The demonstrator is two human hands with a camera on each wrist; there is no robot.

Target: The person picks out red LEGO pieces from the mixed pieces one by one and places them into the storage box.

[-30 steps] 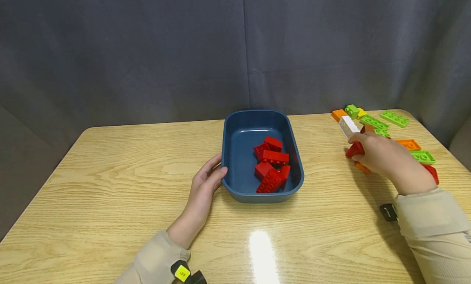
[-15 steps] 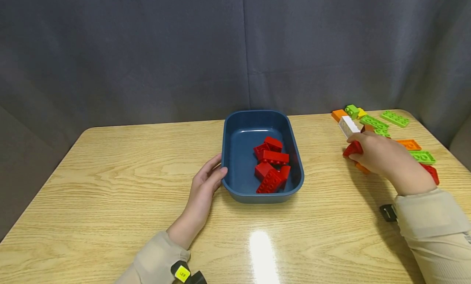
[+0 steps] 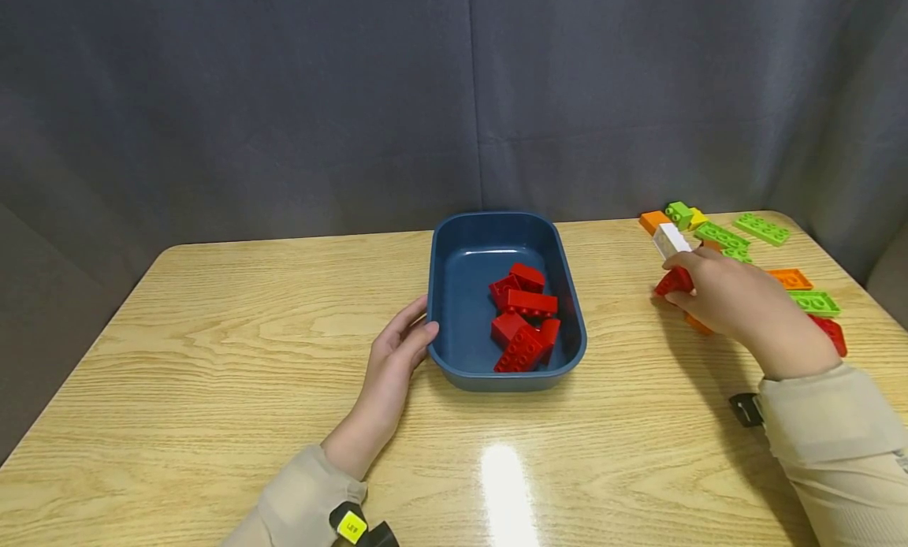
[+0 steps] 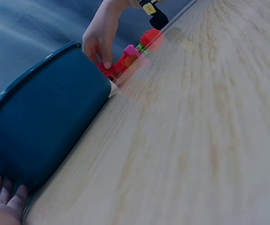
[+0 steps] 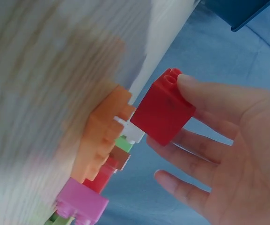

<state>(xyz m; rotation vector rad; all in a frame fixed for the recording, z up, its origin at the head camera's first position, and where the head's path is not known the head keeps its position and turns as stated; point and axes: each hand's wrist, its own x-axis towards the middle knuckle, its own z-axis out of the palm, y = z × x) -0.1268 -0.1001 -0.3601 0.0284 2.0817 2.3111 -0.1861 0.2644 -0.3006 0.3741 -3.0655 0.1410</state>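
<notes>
My left hand [image 3: 397, 350] holds the left wall of a deep blue bin [image 3: 507, 381], its thumb at the rim. In the left wrist view, its fingertips [image 4: 18, 199] touch the bin's outer side. Several red bricks [image 3: 532, 303] lie piled inside the bin, towards its right. Away to the right, my right hand [image 3: 738, 306] pinches a red brick [image 5: 163, 110] between thumb and fingers. The right wrist view shows that brick tilted, with studs near the thumb. A white brick [image 3: 670, 240] lies just beyond this hand, and an orange brick [image 3: 698, 324] is partly hidden beneath it.
Green plates [image 3: 761, 228], an orange plate [image 3: 790, 279] and another red brick [image 3: 830, 334] are scattered around the right hand. A pink brick [image 5: 82, 200] shows in the right wrist view. The wooden table [image 3: 248, 358] ends at a grey curtain [image 3: 319, 106].
My right hand has shifted slightly left with the red brick, and the brick has moved up and left in the head view. The left hand and bin have stayed put.
</notes>
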